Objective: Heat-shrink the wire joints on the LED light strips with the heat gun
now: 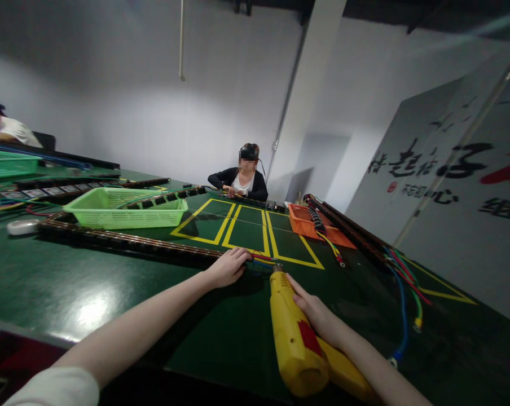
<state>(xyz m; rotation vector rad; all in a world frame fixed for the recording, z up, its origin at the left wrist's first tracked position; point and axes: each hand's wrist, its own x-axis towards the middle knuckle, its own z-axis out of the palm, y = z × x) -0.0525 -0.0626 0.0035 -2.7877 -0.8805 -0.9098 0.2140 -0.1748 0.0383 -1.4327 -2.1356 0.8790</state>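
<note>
A yellow heat gun [286,330] with a red patch on its side is in my right hand [316,313], its metal nozzle pointing away from me. Just past the nozzle lie red and blue wires [263,260] with metal ends. They come out of a long black strip-like assembly [145,243] that stretches left across the table. My left hand [229,267] is closed over the strip's right end, where the wires emerge; the fingertips are partly hidden.
A light green basket [128,217] stands behind the strip, and an orange basket [299,223] is at the right. More strips with coloured cables [401,276] lie along the right edge. Yellow tape [244,248] marks the green table. A co-worker [244,180] sits opposite.
</note>
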